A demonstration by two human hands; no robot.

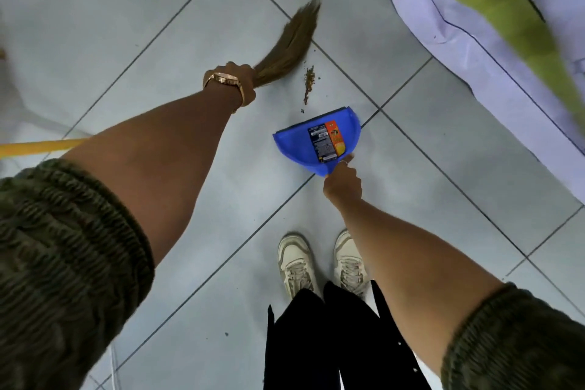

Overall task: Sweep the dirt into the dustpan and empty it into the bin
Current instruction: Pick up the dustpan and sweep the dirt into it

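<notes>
Nearest, two white sneakers (323,263) planted side by side on pale grey floor tiles (190,225), dark grout lines running diagonally, black trouser legs just below. Bare tile to either side of the feet. Just beyond the toes, right hand (342,182) closed around the handle end of a blue dustpan (316,142), index finger laid along the pan's rear edge; pan down at the floor, dark front lip pointed away from the feet, printed label on its upper face. Past that lip, apart from it by a strip of bare tile, a narrow line of brown dirt (309,84), a few crumbs scattered between line and lip. Left of the dirt, left hand (235,85), gold watch at the wrist, clenched tight on the neck of a brown bristle broom (291,44), bristles fanning up and away, ending just beside the dirt. Yellow handle (41,147) emerging behind the left forearm. Farthest right, lilac cloth edge (459,28) and green fabric (506,0) closing that side; far left open floor.
</notes>
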